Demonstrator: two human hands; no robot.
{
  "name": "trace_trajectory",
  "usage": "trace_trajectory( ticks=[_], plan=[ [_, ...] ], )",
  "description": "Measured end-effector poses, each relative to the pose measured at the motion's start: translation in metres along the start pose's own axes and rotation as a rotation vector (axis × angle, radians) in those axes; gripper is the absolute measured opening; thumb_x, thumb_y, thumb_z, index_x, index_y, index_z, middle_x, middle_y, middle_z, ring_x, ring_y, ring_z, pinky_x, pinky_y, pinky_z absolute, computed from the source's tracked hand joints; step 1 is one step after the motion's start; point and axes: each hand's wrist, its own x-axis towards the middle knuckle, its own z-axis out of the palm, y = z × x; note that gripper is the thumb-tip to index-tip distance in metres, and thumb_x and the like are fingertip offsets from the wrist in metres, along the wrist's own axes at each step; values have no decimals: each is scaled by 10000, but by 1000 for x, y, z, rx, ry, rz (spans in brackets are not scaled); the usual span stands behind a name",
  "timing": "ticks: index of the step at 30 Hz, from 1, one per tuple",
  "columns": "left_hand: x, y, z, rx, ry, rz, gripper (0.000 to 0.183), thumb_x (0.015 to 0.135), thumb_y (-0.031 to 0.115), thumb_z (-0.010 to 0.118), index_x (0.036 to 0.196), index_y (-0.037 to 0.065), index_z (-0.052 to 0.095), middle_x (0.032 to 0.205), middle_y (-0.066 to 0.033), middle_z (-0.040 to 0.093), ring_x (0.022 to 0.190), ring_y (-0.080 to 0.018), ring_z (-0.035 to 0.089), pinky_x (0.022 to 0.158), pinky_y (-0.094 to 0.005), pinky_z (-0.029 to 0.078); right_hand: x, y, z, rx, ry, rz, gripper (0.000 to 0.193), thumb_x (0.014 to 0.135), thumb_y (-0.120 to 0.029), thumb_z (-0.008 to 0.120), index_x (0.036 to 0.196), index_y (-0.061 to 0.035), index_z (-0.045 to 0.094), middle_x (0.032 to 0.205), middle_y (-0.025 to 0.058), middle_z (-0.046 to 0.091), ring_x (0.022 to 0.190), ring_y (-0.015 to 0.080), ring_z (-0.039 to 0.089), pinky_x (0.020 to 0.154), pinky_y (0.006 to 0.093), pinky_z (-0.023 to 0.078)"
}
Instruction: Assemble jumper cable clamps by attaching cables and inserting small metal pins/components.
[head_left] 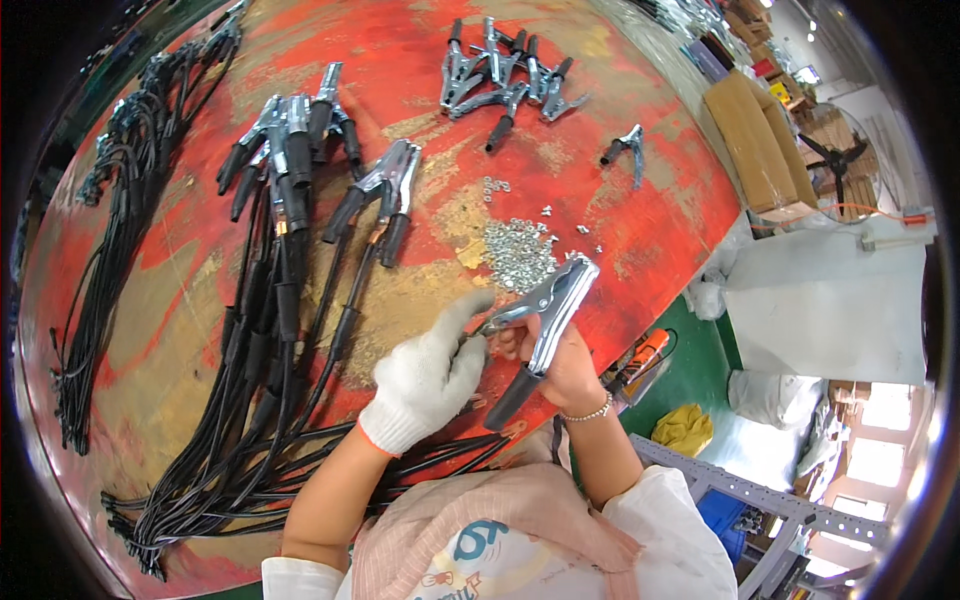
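My right hand (pixel 566 370), bare with a beaded bracelet at the wrist, holds a silver metal battery clamp (pixel 556 310). Its jaws point away from me, up and to the right, and a black sleeve (pixel 513 396) covers its near handle. My left hand (pixel 430 375), in a white knit glove, is closed with thumb and forefinger at the clamp's other handle. What sits between those gloved fingertips is too small and covered to make out. Just beyond the clamp lies a pile of small silver nuts or screws (pixel 518 256).
Black cables with clamps (pixel 285 200) lie to the left; another cable bundle (pixel 135 190) is farther left. Several loose clamps (pixel 505 85) lie at the back, and one single clamp (pixel 626 152) sits right of them. A cardboard box (pixel 758 145) stands past the table's right edge.
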Motion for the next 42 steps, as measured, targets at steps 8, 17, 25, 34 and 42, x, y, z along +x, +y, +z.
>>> trace_trajectory(
  ticks=[8,17,25,34,42],
  plan=[
    [4,-17,9,-724,-37,-431,305,948,228,530,1222,97,563,628,-75,597,477,-184,569,426,-304,416,-10,-41,-61,-1309,439,-560,134,869,-112,661,976,-40,699,914,89,660,819,223,646,731,313,502],
    [9,-14,7,-1124,-94,-598,399,933,262,564,1247,20,514,679,-60,584,478,-114,498,422,-237,352,-10,-34,-90,-1358,380,-467,128,814,-122,724,929,-68,713,876,59,650,751,177,648,655,279,524],
    [4,-15,11,-959,-188,-504,349,967,180,441,1262,4,502,706,-92,617,485,-134,535,427,-249,397,-1,-42,-97,-1511,226,-627,102,790,-130,730,884,-93,720,809,36,629,696,175,631,611,289,516],
    [-7,-1,2,-591,-157,-303,360,947,170,509,1271,15,521,819,-64,620,677,-97,575,611,-266,488,0,-22,-26,-1035,174,-726,169,709,-24,786,862,-55,721,847,45,648,737,126,611,626,240,497],
    [-7,-5,4,-646,-132,-299,345,950,109,482,1270,-23,490,780,-78,639,607,-103,585,553,-270,496,14,-5,27,-1041,149,-856,233,656,-13,793,870,-80,730,793,68,646,729,206,623,643,308,501]
  ],
)
